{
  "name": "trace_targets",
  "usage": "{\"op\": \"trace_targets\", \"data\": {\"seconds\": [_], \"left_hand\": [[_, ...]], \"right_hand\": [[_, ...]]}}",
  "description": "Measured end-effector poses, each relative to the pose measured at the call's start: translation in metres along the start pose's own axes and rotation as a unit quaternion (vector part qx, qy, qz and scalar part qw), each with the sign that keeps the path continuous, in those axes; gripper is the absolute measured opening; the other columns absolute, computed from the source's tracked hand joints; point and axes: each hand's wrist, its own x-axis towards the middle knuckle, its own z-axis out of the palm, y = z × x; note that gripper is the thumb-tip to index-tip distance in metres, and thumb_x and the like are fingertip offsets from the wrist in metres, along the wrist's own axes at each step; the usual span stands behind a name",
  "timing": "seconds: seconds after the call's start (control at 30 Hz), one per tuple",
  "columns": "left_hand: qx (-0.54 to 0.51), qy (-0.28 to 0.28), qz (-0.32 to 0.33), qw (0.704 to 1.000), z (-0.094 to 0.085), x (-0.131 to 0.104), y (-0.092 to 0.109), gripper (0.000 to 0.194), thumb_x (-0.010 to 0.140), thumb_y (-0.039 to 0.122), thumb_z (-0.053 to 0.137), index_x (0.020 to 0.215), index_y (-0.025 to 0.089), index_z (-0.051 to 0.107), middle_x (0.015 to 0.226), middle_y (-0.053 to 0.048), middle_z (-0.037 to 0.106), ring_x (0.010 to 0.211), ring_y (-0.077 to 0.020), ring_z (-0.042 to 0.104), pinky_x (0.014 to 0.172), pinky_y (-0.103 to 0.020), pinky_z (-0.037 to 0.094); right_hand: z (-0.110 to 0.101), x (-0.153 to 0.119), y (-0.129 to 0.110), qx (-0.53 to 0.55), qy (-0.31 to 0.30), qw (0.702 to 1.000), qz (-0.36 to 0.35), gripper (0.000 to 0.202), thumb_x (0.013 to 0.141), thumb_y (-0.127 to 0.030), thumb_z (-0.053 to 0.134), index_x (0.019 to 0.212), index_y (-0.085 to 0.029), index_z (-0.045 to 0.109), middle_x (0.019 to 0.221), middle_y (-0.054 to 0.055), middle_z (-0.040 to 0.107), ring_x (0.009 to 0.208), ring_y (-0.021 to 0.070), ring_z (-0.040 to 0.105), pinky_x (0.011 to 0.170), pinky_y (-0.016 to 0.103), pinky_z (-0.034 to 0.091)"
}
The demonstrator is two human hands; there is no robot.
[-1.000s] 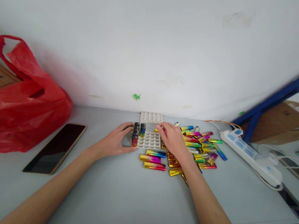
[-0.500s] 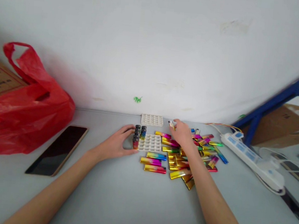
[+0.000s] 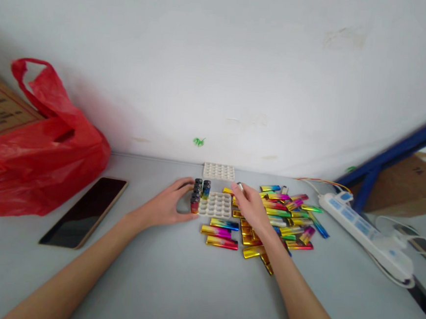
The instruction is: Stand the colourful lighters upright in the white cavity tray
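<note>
A white tray of round holes [image 3: 217,205] lies flat on the table, with several dark-topped lighters [image 3: 195,202] standing upright in its left columns. Around that left side curves my left hand [image 3: 167,205], thumb and fingers apart, its tips near or against the tray edge and the lighters. My right hand [image 3: 250,204] is closed on a lighter [image 3: 239,185], whose pale end sticks up past the fingers; its body is mostly hidden. Under and beside this hand spreads a pile of shiny multicoloured lighters [image 3: 293,217]. Three more lighters [image 3: 220,232] lie in front of the tray.
A second white tray [image 3: 219,171] lies by the wall. To the left are a phone [image 3: 83,213] and a red plastic bag [image 3: 47,151] in front of a cardboard box [image 3: 3,106]. A white power strip [image 3: 367,238] with cables lies right, near a blue frame [image 3: 393,164].
My right hand has moved left from the pile towards the tray, carrying the lighter. My left hand stays at the tray's left side. The view has shifted slightly.
</note>
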Motion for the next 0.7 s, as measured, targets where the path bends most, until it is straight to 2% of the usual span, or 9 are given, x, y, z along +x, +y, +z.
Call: {"op": "trace_targets", "data": {"seconds": [0.1, 0.2, 0.33, 0.57, 0.7], "left_hand": [[0.007, 0.004, 0.001, 1.0, 0.0, 0.0, -0.001, 0.071, 0.083, 0.058, 0.084, 0.14, 0.021, 0.063, 0.158, -0.016, 0.057, 0.145, -0.0355, 0.059, 0.128, -0.049, 0.047], [0.017, -0.006, 0.0, 1.0, -0.001, 0.0, 0.001, 0.07, 0.085, 0.06, 0.082, 0.139, 0.02, 0.063, 0.158, -0.016, 0.057, 0.145, -0.0351, 0.059, 0.129, -0.048, 0.046], [0.018, -0.012, -0.001, 1.0, -0.003, 0.001, 0.003, 0.07, 0.085, 0.061, 0.082, 0.138, 0.019, 0.063, 0.156, -0.017, 0.058, 0.145, -0.0358, 0.059, 0.128, -0.049, 0.047], [0.015, -0.011, -0.005, 1.0, -0.002, 0.001, 0.003, 0.07, 0.084, 0.059, 0.083, 0.139, 0.02, 0.063, 0.156, -0.017, 0.058, 0.144, -0.0366, 0.06, 0.128, -0.05, 0.047], [0.018, -0.013, -0.004, 1.0, -0.002, 0.001, 0.003, 0.072, 0.084, 0.06, 0.082, 0.139, 0.019, 0.062, 0.156, -0.018, 0.057, 0.145, -0.0363, 0.059, 0.128, -0.05, 0.046]], "right_hand": [[0.004, -0.004, -0.003, -0.06, 0.045, 0.997, -0.009, 0.061, 0.096, -0.071, 0.053, 0.058, -0.025, 0.039, 0.054, -0.006, 0.037, 0.056, 0.0126, 0.038, 0.057, 0.029, 0.029], [0.007, -0.008, -0.005, -0.091, 0.082, 0.992, -0.022, 0.057, 0.094, -0.062, 0.054, 0.054, -0.026, 0.034, 0.05, -0.006, 0.035, 0.054, 0.0126, 0.036, 0.058, 0.03, 0.027], [0.01, -0.011, -0.006, -0.099, 0.075, 0.991, -0.047, 0.045, 0.093, -0.05, 0.05, 0.058, -0.026, 0.038, 0.051, -0.005, 0.041, 0.053, 0.0139, 0.04, 0.059, 0.03, 0.027], [0.014, -0.014, -0.007, -0.115, 0.073, 0.989, -0.058, 0.054, 0.099, -0.061, 0.051, 0.06, -0.026, 0.037, 0.051, -0.007, 0.039, 0.053, 0.0133, 0.036, 0.059, 0.03, 0.027], [0.015, -0.015, -0.006, -0.117, 0.059, 0.989, -0.061, 0.047, 0.098, -0.052, 0.049, 0.06, -0.027, 0.037, 0.051, -0.006, 0.04, 0.052, 0.0136, 0.039, 0.059, 0.03, 0.028]]}}
